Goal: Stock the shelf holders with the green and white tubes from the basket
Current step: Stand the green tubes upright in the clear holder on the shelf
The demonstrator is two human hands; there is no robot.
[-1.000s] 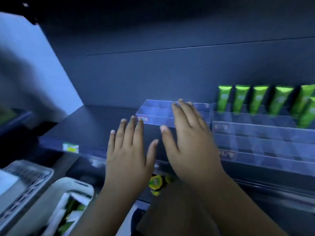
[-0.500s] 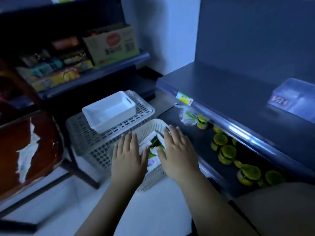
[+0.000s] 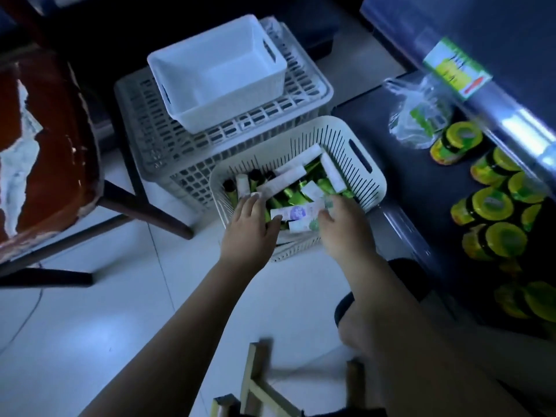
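Your left grip lay wide over glossy tubes in the slotted plastic basket; right grip, at its 3 o'clock, couldn't tell.

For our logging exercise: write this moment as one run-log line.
phase: picking from basket | left grip: open, over tubes | right grip: on white tube, hold unclear | shelf holders: out of view

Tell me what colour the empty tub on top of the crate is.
White. The tub shows best in the head view.
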